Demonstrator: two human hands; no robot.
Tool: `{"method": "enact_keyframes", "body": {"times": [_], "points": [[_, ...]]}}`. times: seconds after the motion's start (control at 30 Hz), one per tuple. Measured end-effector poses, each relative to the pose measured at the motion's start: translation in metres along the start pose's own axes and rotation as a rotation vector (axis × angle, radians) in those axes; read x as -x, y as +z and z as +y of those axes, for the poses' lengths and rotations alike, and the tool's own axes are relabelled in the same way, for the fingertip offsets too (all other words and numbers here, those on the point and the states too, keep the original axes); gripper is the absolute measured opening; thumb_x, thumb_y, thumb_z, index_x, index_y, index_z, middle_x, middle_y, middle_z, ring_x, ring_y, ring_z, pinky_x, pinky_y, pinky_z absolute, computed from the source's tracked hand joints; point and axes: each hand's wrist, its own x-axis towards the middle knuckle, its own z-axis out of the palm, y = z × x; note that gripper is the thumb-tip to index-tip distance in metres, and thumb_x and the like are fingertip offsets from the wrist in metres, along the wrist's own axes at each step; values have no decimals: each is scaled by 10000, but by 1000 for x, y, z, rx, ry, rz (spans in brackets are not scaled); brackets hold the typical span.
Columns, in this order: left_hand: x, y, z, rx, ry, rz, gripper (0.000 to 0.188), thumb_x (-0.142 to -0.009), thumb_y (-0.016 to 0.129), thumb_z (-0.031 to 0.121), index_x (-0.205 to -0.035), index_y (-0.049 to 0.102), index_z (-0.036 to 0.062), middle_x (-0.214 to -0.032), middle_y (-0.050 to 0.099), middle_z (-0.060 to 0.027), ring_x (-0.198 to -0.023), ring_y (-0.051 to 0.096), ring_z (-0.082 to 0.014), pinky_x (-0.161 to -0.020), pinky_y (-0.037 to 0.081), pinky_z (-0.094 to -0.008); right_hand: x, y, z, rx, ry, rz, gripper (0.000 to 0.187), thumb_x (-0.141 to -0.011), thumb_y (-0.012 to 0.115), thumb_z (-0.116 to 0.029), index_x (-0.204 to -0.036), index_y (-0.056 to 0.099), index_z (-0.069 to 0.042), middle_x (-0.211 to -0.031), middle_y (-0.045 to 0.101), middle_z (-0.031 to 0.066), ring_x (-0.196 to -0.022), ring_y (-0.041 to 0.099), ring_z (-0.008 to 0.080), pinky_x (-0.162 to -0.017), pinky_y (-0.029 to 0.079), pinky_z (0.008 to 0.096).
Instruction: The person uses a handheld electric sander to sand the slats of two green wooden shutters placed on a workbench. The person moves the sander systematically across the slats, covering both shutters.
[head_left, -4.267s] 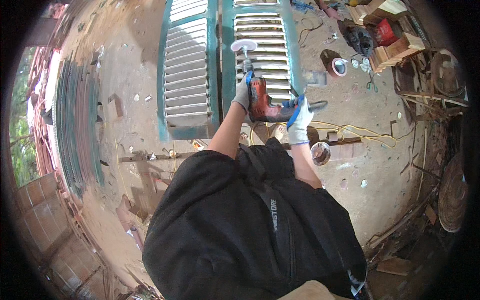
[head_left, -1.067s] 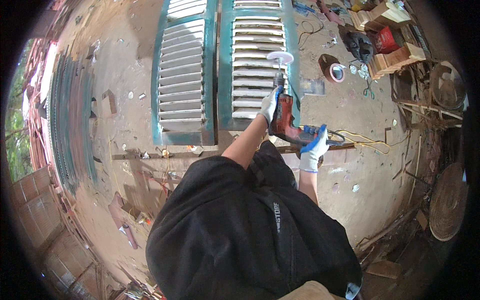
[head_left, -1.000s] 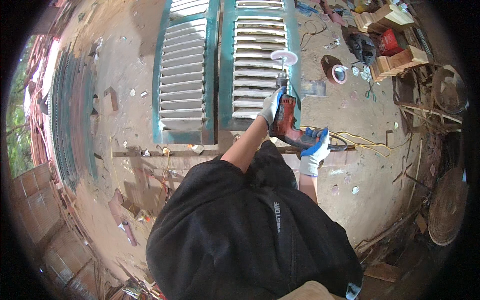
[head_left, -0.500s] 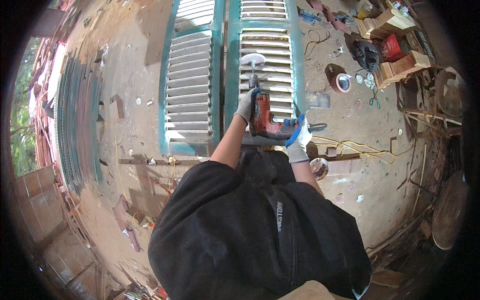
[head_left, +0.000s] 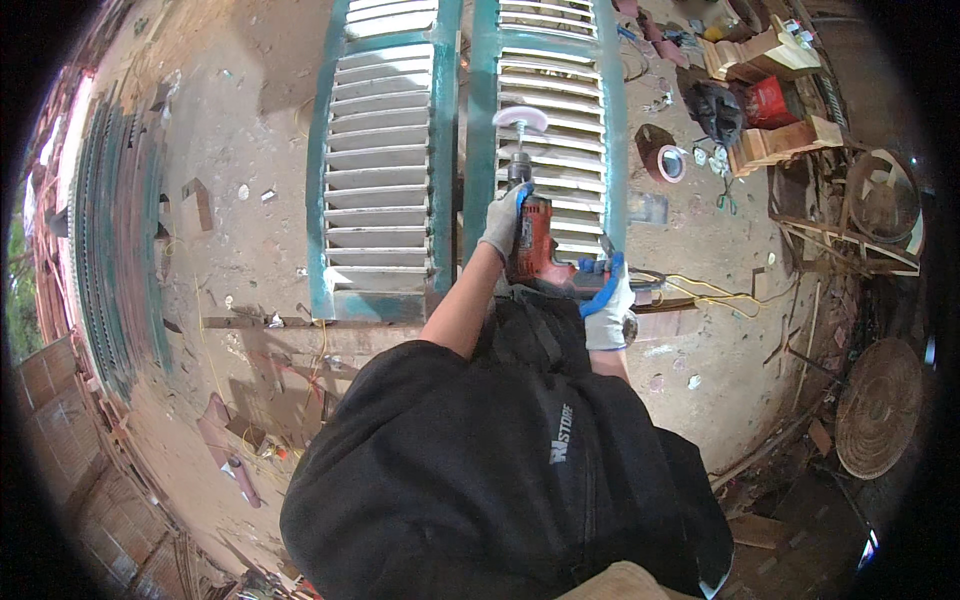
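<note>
From my end I have both gloved hands clamped on a red power drill [head_left: 537, 240]: the left hand [head_left: 505, 218] wraps its front body just behind the chuck [head_left: 519, 170], and the right hand [head_left: 607, 298] closes around its rear end. The drill is above the lower part of the right louvred shutter [head_left: 570, 140], its pale round disc [head_left: 520, 120] closer to that shutter's left edge than its right. I can't tell whether the disc touches the slats.

The drill and a black jacket [head_left: 480, 470] hide much of the shutter's bottom edge, and my view cuts off its top, as it does with the left louvred shutter [head_left: 378, 180]. The trigger is hard to make out. Pale block lettering [head_left: 562, 435] runs up the jacket's front; any markings on the drill's casing are too small to read.
</note>
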Motion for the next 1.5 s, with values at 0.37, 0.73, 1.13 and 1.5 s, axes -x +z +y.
{"method": "enact_keyframes", "body": {"times": [0.37,0.73,1.13,1.5], "points": [[3,63,-49,244,-174,-200,394,-745,689,432,-807,665,44,-689,595,-25,-538,532,-126,-491,431,-302,-20,-51,-45,14,-137,110,252,-814,676,-264,-731,518,-85,-670,551,72,-627,602,245,-608,519,398],[40,110,-73,137,-129,2,486,-797,625,450,-960,666,-6,-776,628,-46,-633,545,-132,-595,441,-312,-48,-100,-86,-128,-20,83,205,-834,676,-202,-792,573,-29,-704,553,31,-613,555,155,-530,502,343],[62,78,-86,492,-191,-164,244,-891,523,314,-967,602,95,-870,646,-76,-737,622,-205,-702,513,-336,-52,-112,-65,2,-113,-110,186,-853,640,-188,-754,535,-71,-615,487,21,-514,506,159,-531,512,363],[36,164,-93,241,-395,-307,339,-768,651,401,-835,649,69,-695,633,-61,-528,586,-187,-532,489,-334,-47,-130,-115,-28,-192,66,228,-820,630,-218,-718,502,-59,-654,513,52,-536,545,196,-514,475,352]]}}
